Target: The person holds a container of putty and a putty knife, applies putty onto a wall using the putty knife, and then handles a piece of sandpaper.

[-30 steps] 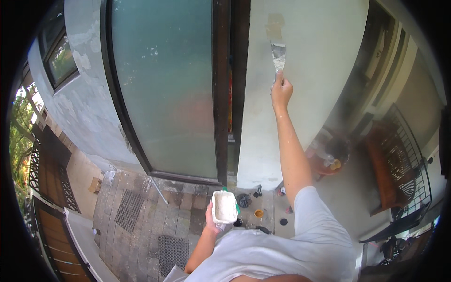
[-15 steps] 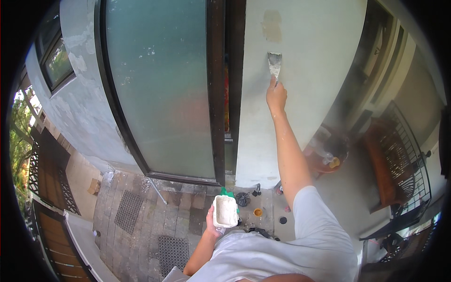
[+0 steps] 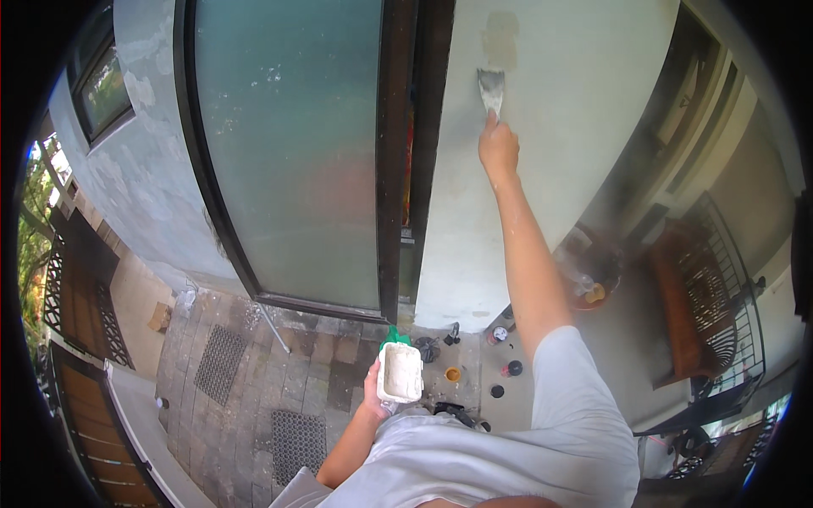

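Note:
My right hand (image 3: 498,146) is raised against a pale wall (image 3: 584,102) and grips a putty knife (image 3: 491,87) whose wide blade lies flat on the plaster. Just above the blade is a darker, freshly filled patch (image 3: 501,35). My left hand (image 3: 374,391) is held low by my waist and holds a small white tub (image 3: 401,372) of pale filler, its open top facing up.
A tall frosted glass door (image 3: 288,144) in a dark frame stands left of the wall. Small tins, lids and tools (image 3: 474,372) lie on the paved floor at the wall's foot. A metal railing (image 3: 720,296) and a brown bench are at the right.
My right hand has drawn the putty knife down the wall, away from the filled patch. The tub in my left hand has stayed about where it was.

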Motion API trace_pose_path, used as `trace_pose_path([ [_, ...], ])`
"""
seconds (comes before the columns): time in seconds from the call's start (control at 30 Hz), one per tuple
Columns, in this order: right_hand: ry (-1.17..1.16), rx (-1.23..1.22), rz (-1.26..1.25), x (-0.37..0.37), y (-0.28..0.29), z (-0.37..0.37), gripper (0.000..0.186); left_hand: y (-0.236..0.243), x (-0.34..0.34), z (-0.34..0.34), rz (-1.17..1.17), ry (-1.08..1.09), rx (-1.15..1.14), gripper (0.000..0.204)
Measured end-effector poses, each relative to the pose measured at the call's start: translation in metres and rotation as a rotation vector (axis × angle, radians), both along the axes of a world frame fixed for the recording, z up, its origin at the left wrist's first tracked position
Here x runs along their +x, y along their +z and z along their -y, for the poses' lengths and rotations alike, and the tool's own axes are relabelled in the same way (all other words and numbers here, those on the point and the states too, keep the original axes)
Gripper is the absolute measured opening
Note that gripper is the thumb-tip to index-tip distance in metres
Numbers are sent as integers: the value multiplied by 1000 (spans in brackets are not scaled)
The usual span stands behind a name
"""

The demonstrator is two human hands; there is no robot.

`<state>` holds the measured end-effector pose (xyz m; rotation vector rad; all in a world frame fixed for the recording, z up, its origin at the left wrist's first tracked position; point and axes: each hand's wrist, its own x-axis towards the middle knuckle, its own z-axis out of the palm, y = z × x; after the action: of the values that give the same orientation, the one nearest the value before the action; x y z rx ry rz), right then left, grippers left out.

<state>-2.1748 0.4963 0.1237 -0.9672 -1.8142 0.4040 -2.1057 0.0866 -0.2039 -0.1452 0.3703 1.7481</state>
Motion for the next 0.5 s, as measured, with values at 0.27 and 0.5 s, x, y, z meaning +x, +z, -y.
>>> trace_pose_path([
  [0.27, 89, 21, -100, 19, 62, 27, 59, 0, 6, 7, 10, -7, -36, 68],
  [0.5, -71, 67, 69, 18, 34, -15, 59, -4, 9, -4, 0, -62, -31, 69],
])
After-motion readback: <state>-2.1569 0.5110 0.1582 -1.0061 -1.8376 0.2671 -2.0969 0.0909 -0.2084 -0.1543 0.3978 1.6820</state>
